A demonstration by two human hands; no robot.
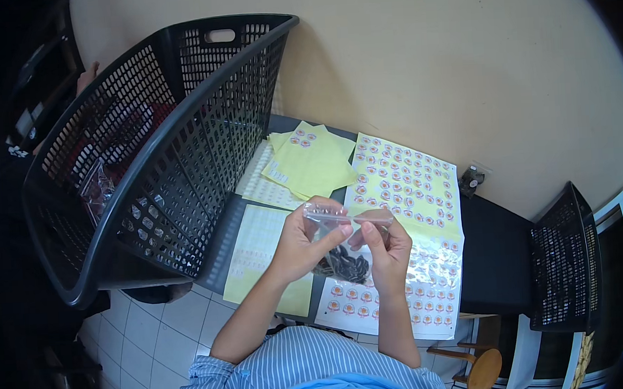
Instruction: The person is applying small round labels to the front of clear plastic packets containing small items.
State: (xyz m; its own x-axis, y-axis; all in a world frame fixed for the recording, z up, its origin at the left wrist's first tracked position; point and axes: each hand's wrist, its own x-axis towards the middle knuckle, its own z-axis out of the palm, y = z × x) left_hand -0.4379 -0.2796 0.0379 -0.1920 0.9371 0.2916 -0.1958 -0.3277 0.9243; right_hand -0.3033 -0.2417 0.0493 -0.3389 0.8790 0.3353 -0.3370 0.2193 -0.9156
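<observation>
A clear zip-top plastic bag (pixel 341 261) hangs upright between my hands, with a clump of dark, ridged pieces at its bottom. Too little detail shows to tell what the pieces are. My left hand (pixel 298 248) pinches the left part of the zip edge between thumb and fingers. On the right part of the same edge, my right hand (pixel 391 251) has its thumb and fingers closed. Below the bag lies a large sheet of round printed stickers (pixel 401 187), partly hidden by it. Yellow backing sheets (pixel 320 165) overlap behind my left hand, and another label sheet (pixel 260 281) lies left of my forearm.
A tall black perforated plastic basket (pixel 180 117) stands at the left, with clear bags inside. Another person's hand (pixel 87 78) is at its far rim. A small filled bag (pixel 470 180) lies by the wall (pixel 441 55). A second black basket (pixel 563 266) and a wooden stool (pixel 484 371) are right.
</observation>
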